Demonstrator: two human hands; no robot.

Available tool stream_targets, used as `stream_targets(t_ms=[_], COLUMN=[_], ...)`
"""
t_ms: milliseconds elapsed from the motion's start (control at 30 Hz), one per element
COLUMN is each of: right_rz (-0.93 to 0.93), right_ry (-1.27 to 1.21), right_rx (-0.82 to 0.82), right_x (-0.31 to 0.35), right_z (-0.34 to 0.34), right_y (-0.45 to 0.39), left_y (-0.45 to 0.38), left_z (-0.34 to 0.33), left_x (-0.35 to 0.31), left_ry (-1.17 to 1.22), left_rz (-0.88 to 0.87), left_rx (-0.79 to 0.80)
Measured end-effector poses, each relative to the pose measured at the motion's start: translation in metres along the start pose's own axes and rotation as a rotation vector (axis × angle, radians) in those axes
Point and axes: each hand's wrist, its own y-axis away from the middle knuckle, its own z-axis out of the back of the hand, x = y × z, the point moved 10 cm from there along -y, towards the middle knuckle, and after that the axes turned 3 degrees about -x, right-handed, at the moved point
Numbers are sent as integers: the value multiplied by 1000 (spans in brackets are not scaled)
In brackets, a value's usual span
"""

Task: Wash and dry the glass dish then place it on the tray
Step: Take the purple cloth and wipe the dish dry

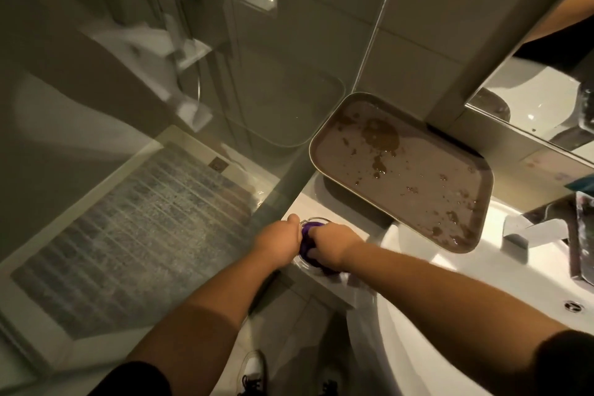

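Note:
A small clear glass dish (316, 220) rests on the white counter left of the sink, mostly hidden by both hands. My left hand (278, 236) grips the dish at its left rim. My right hand (334, 244) presses a purple cloth (307, 243) into the dish from the right. The brown tray (401, 170), spotted with wet patches, lies further back, overhanging the sink's far left corner.
A white sink basin (450, 315) with its drain (573, 305) lies to the right, a chrome tap (533, 230) behind it. A glass shower screen (160, 106) stands on the left. A mirror (546, 90) hangs at the upper right. Shoes (254, 373) show on the floor below.

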Motion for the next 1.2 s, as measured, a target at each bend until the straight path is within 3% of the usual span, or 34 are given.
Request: stream_targets(t_ms=[67,133,267,333,600,800,1000,1200], right_rz=[-226,-247,110,270,255,-222,-24,33], right_ry=[-310,-370,122,313,257,-241,-43,37], right_rx=[-92,-73,151,159,173,-139,173,206], right_x=[-14,-13,2,10,4,-19,-14,-13], right_z=[-4,-6,-2,3,1,-4,2,16], right_y=[-1,-1,4,5,7,-2,9,10], left_y=[2,7,15,8,-2,1,12,-1], left_z=[1,-1,-8,-2,6,8,-2,3], left_x=[1,4,8,4,-12,-12,-7,-19], left_ry=[31,86,216,192,12,19,232,165], left_rz=[20,59,102,77,-79,-50,46,-29], left_rx=[-14,-15,23,35,82,83,161,127])
